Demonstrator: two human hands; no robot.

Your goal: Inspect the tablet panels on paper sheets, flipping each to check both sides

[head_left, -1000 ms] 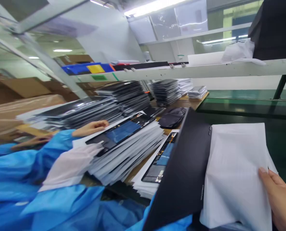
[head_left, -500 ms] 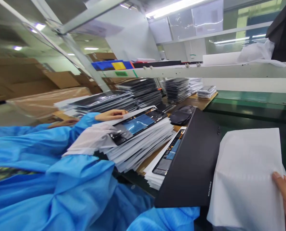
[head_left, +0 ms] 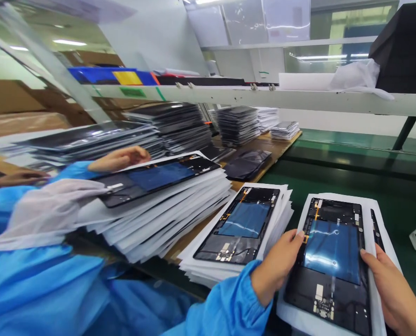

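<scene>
Here, the left hand [head_left: 277, 263] at nine o'clock and right hand [head_left: 391, 284] at three o'clock each curl closed on a long edge of the flat black rectangular panel with blue film [head_left: 331, 261], its long axis toward twelve o'clock over the green table [head_left: 397, 205].

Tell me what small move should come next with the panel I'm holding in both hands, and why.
Probably lower it flat onto the green belt. The left hand and right hand grip the panel's long edges, it lies on white sheets with another panel showing beneath, and nothing beyond shows a further step.
</scene>
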